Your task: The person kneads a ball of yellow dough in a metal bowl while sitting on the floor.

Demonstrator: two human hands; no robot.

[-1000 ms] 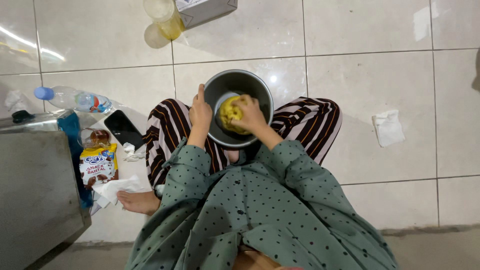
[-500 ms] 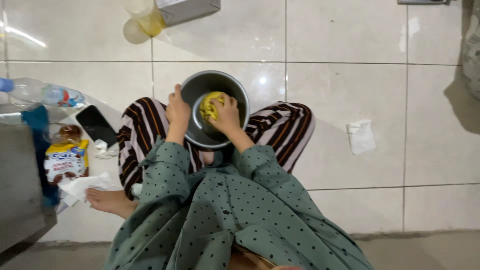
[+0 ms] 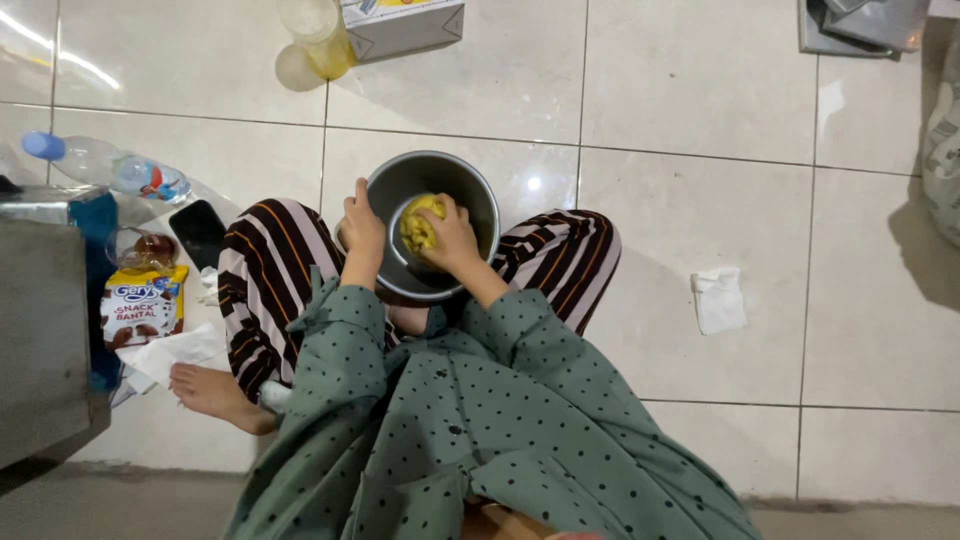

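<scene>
Here, dough: a lump of yellow dough [image 3: 419, 224] sat inside the metal bowl, against its near inner wall.
Bowl: the round grey metal bowl [image 3: 440, 176] rested in the seated person's lap, between the knees, tipped a little toward the person.
Right hand: the right hand [image 3: 450, 238] reached into the bowl, its fingers curled around and pressed onto the dough.
Left hand: the left hand [image 3: 361, 228] was closed over the bowl's left rim, thumb up along the edge, steadying it.
Legs: the person sat cross-legged on the floor in dark trousers with pale stripes [image 3: 265, 280], one bare foot [image 3: 210, 392] showing at the left.
Sleeves: both arms wore a green dotted garment [image 3: 480, 420].
Floor: glossy pale tiles [image 3: 690, 110] lay all round.
Left side: a dark phone [image 3: 197, 232] lay just beside the left knee; near it stood a snack packet [image 3: 140, 306], white paper [image 3: 170, 352], a plastic water bottle [image 3: 110, 168] lying on its side, and a metal cabinet [image 3: 40, 320].
Far side: a pale cup of yellow liquid [image 3: 318, 35] and a cardboard box [image 3: 402, 25] stood beyond the bowl.
Right side: a folded white tissue [image 3: 719, 300] lay well apart from the right knee.
</scene>
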